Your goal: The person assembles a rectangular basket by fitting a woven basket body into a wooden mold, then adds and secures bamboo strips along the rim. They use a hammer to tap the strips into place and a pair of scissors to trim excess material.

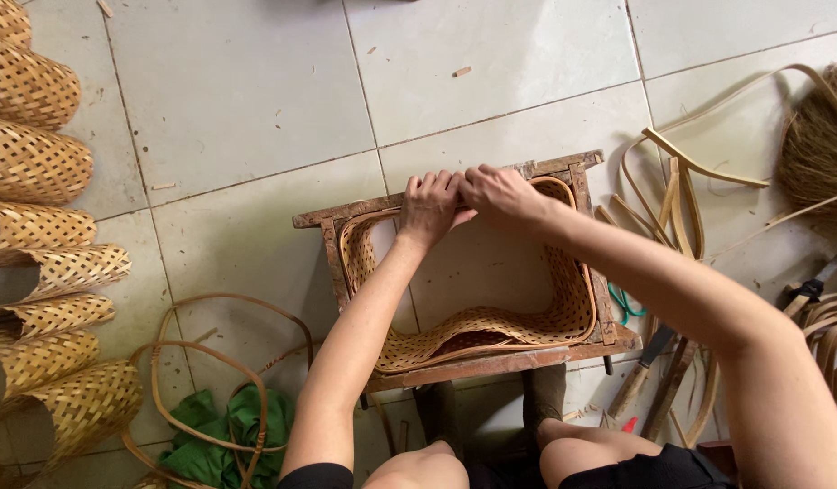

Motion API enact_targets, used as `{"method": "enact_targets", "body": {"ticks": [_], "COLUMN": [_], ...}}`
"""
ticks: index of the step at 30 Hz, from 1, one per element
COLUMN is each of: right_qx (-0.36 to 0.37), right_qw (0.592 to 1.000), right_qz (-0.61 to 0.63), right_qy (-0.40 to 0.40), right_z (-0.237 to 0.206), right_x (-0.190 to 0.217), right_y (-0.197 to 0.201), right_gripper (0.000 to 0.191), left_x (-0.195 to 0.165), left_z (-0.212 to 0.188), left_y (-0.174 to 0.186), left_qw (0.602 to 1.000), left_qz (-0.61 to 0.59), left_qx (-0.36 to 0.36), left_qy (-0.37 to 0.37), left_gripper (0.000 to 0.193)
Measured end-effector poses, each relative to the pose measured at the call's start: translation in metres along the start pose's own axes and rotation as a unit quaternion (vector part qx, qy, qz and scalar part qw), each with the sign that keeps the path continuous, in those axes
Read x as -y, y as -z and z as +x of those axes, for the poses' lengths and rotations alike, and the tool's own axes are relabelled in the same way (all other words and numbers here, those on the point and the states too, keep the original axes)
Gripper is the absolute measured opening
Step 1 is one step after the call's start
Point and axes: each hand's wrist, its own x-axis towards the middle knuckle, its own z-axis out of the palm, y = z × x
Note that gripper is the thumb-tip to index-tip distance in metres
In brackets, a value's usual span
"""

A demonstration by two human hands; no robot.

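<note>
Woven bamboo strip (491, 328) sits bent into a loop inside the wooden frame (455, 367), which stands on the tiled floor (246, 91) right in front of my knees. Both my hands are on the far rail of the frame, side by side & touching. Left hand (429, 206): palm down, fingers (434, 184) held close together, curled over the rail & the top edge of the weave. Right hand (500, 195): same, fingers pressed together, thumb side meeting the left; whether it pinches the weave underneath I can't tell.

Near side of the strip bulges inward along the frame's front rail; right side hugs the frame wall.

Left edge of view: row of finished woven tubes (38, 163) lying on the floor. Lower left: loose cane hoops (210, 358) over a green cloth (210, 435). Right: pile of split bamboo strips (681, 195), a broom head (817, 145), & a knife (645, 367) just beside the frame.
</note>
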Motion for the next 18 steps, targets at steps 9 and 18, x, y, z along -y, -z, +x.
{"method": "enact_targets", "body": {"ticks": [9, 18], "right_qx": [-0.012, 0.332], "right_qw": [0.99, 0.809], "right_qz": [0.132, 0.486], "right_qy": [-0.053, -0.008], "right_z": [-0.001, -0.06], "right_x": [-0.006, 0.098], "right_y": [0.003, -0.066], "right_gripper": [0.017, 0.057], "left_x": [0.005, -0.071], "left_z": [0.006, -0.077], "left_y": [-0.005, 0.05], "left_qw": [0.999, 0.988], "left_qz": [0.013, -0.059], "left_qx": [0.024, -0.136], "left_qy": [-0.02, -0.041], "left_gripper": [0.07, 0.039]}}
